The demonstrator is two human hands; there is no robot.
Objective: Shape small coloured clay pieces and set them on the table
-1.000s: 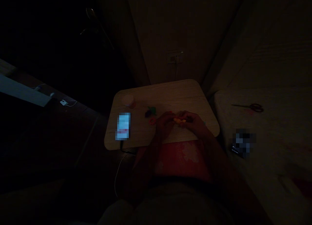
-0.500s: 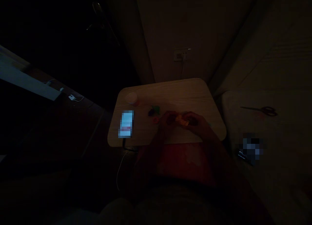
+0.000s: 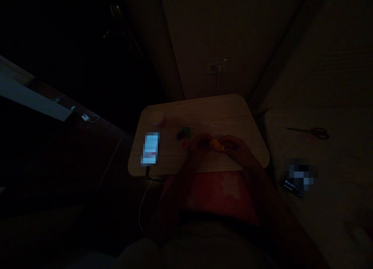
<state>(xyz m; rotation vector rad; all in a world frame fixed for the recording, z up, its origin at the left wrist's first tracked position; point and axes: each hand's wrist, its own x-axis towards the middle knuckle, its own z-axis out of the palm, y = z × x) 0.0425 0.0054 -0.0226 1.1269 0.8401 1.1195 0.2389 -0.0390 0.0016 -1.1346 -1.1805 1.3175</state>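
Observation:
In dim light, both hands meet over the small wooden table (image 3: 210, 110). My left hand (image 3: 198, 146) has its fingers curled against the left side of a soft-looking orange piece (image 3: 217, 145). From the other side my right hand (image 3: 237, 148) grips the same piece with closed fingers. The material of the orange piece is too dark to make out. Just left of my left hand lie a reddish ring-like bit (image 3: 185, 144), a dark purple lump (image 3: 180, 135) and a green piece (image 3: 185, 131).
A lit phone (image 3: 150, 148) lies on the table's left side, with a round lidded tub (image 3: 157, 118) behind it. Scissors (image 3: 316, 132) and a dark glossy object (image 3: 293, 187) rest on the pale surface at right. A socket (image 3: 215, 68) with a plugged cable is on the wall.
The orange piece looked bumpy and stretched between the hands; now it appears smoother and more compact. My hands have shifted only slightly.

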